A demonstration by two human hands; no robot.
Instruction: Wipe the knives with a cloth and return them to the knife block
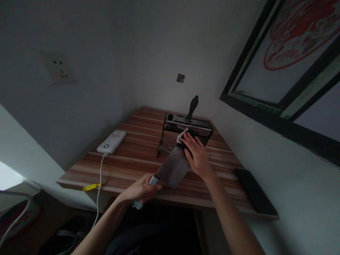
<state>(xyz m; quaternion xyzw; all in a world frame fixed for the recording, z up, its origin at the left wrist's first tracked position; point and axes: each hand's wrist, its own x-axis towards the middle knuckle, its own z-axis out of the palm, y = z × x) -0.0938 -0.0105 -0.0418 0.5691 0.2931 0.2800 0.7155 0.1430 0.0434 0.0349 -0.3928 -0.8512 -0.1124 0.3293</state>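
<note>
Over the front edge of a striped wooden desk [138, 152], we hold a broad cleaver [174, 166] tilted, its blade running from lower left to upper right. Our right hand [198, 157] is clenched around the dark upper end of the cleaver, just in front of a metal knife rack [202, 128]. Our left hand [139, 191] grasps a pale cloth [138, 204] and presses it against the blade's lower end. A black-handled knife [193, 105] stands upright in the rack. To the left, a white power bank [111, 141] lies on the desk, its cable [100, 177] trailing over the edge past a yellow tag [91, 187]. A dark flat device [255, 193] rests near the desk's right edge. The room is dim; a wall socket [58, 67] and a framed picture [292, 53] hang above.
</note>
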